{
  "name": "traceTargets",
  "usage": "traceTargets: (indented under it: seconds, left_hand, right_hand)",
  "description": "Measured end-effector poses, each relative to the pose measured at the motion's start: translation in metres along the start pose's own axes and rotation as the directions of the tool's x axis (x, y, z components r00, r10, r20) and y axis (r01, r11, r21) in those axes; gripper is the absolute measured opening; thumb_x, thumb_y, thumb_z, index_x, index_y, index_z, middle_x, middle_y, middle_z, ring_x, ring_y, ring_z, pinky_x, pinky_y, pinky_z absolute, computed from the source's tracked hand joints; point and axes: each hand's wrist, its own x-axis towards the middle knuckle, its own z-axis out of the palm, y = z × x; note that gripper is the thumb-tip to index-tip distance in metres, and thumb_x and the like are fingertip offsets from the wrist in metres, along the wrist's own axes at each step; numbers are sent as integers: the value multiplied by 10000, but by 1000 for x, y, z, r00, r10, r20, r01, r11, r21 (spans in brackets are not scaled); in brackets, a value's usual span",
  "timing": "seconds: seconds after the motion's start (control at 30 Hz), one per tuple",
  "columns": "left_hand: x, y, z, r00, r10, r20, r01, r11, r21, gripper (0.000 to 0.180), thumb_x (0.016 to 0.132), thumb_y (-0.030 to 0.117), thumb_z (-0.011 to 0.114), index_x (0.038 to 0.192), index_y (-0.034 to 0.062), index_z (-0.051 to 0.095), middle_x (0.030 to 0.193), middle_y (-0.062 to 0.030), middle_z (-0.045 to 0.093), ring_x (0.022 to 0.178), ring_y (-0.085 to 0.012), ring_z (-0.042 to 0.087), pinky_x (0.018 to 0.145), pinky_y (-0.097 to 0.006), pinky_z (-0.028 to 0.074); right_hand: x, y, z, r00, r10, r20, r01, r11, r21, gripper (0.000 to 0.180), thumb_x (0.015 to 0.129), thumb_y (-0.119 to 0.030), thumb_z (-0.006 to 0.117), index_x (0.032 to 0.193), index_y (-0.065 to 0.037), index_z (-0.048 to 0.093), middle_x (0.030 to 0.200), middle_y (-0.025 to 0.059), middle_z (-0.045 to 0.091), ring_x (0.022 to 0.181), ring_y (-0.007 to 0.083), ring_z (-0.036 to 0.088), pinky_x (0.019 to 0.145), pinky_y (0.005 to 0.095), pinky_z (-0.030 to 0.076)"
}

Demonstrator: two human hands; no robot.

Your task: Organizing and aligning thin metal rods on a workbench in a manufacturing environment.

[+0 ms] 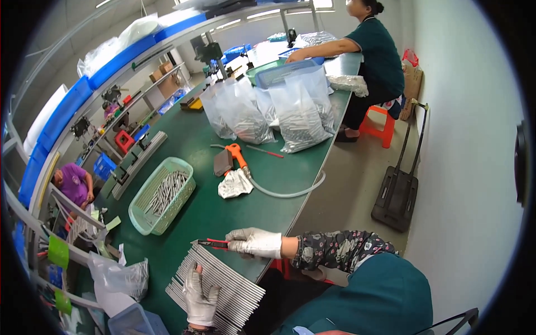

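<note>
A row of thin grey metal rods (pixel 229 282) lies side by side on the green table. My left hand (pixel 201 298), in a pale work glove with bare fingertips, rests on these rods, its fingers spread. My right hand (pixel 254 243), gloved as well, is closed round a pair of red-handled pliers (pixel 212 243). The dark jaws of the pliers are over the far end of the row; I cannot tell whether they grip a rod. Beyond my hands stands a light green plastic basket (pixel 138 207) with many short metal pieces (pixel 166 192) inside.
An orange air gun (pixel 237 154) with a clear hose (pixel 285 194), a grey block (pixel 223 162) and a white cloth (pixel 235 184) lie farther along the table (pixel 262 215). Bags of metal parts (pixel 301 114) stand behind them. A person (pixel 379 56) sits at the far end.
</note>
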Motion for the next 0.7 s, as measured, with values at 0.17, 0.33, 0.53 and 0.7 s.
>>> traceTargets:
  seconds: [0.17, 0.33, 0.53, 0.7]
  left_hand:
    - [-24, 16, -17, 997, -63, -44, 62, 998, -30, 670, 827, 349, 680, 1313, -40, 434, 1294, -232, 499, 1160, -404, 511, 962, -424, 437]
    - [-63, 6, -25, 988, -41, -149, 55, 994, 90, 660, 858, 380, 647, 1372, 49, 397, 1306, -210, 500, 1146, -401, 523, 946, -431, 449]
    - [-116, 7, -33, 951, -206, -230, 242, 960, 142, 656, 867, 372, 642, 1390, 76, 379, 1305, -207, 499, 1144, -381, 531, 937, -420, 465]
    - [-134, 10, -33, 884, -377, -278, 407, 911, 58, 649, 846, 368, 667, 1285, -60, 456, 1235, -221, 539, 1126, -361, 544, 935, -398, 468]
  right_hand:
    - [-26, -23, 7, 992, -56, -116, 50, 997, -52, 421, 845, -491, 658, 721, -92, 612, 571, -67, 454, 507, 35, 394, 458, 223, 338]
    - [-16, -11, 1, 973, 28, -229, -74, 979, -192, 431, 848, -451, 673, 968, -37, 681, 651, -61, 493, 567, 40, 404, 507, 213, 345]
    - [-5, -8, 10, 956, 137, -260, -186, 967, -172, 429, 853, -453, 662, 969, -41, 654, 580, -51, 460, 460, 45, 365, 414, 219, 289]
    - [1, -1, 16, 954, 149, -262, -189, 972, -138, 455, 848, -491, 653, 777, -43, 617, 526, -63, 397, 446, 50, 343, 420, 229, 278]
